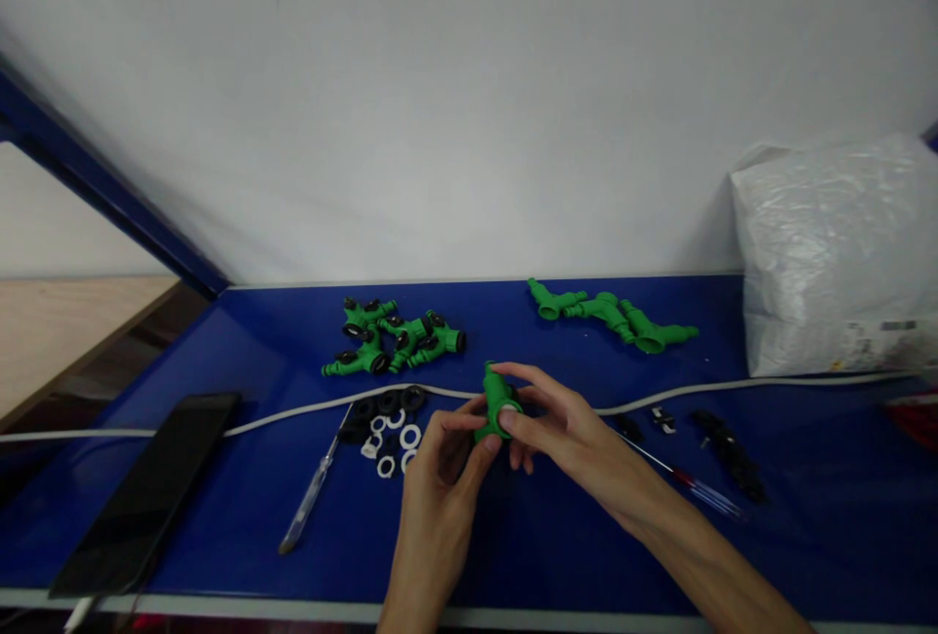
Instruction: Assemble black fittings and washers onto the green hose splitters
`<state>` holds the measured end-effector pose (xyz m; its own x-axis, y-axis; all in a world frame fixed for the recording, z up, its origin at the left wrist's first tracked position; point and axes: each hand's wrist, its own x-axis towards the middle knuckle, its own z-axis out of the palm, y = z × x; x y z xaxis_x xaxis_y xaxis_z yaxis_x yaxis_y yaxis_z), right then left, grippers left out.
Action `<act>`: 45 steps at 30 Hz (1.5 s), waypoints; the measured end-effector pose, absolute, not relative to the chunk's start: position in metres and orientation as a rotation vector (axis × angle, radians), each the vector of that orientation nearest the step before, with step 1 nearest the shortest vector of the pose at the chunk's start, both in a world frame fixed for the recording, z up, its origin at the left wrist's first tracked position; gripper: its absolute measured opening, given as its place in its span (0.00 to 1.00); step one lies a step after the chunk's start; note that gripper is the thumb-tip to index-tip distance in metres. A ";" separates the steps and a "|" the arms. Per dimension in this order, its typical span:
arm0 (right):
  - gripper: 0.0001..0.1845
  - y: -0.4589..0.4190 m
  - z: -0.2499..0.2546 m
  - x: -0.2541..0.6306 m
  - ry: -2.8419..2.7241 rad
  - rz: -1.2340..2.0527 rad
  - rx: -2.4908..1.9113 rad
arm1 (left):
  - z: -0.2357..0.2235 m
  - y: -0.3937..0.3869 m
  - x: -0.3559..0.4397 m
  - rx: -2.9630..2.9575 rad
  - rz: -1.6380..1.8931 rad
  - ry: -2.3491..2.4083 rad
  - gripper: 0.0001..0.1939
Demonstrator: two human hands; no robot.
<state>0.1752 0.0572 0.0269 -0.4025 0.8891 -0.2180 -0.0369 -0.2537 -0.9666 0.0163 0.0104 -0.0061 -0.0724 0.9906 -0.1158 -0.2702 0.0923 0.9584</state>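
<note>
A green plastic Y-shaped hose connector (496,388) is held between both hands above the front half of the blue table. My left hand (448,468) is closed around its lower left branch. My right hand (558,419) grips it from the right, with the thumb on the round opening, where a whitish edge shows. Whether that is a ring, I cannot tell. Left of my hands lie several white rings (409,436) and black rings (412,400). More green connectors with black parts (440,341) lie behind them, and plain green connectors (649,331) at the back right.
A clear-handled screwdriver (312,500) lies left, another screwdriver (696,487) right, near small black parts (733,458). A white cable (293,414) crosses the blue table (241,536). A black tablet-like device (147,497) is at left, a white plastic package (842,263) at right.
</note>
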 end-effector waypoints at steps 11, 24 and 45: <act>0.30 0.056 0.028 0.175 -1.314 1.742 -1.093 | -0.007 0.011 0.016 0.934 1.341 1.253 0.20; 0.20 0.053 0.029 0.177 -1.282 1.781 -0.972 | -0.009 0.010 0.015 0.858 1.309 1.309 0.46; 0.27 0.052 0.029 0.171 -1.257 1.794 -1.093 | -0.010 0.011 0.018 0.867 1.435 1.339 0.41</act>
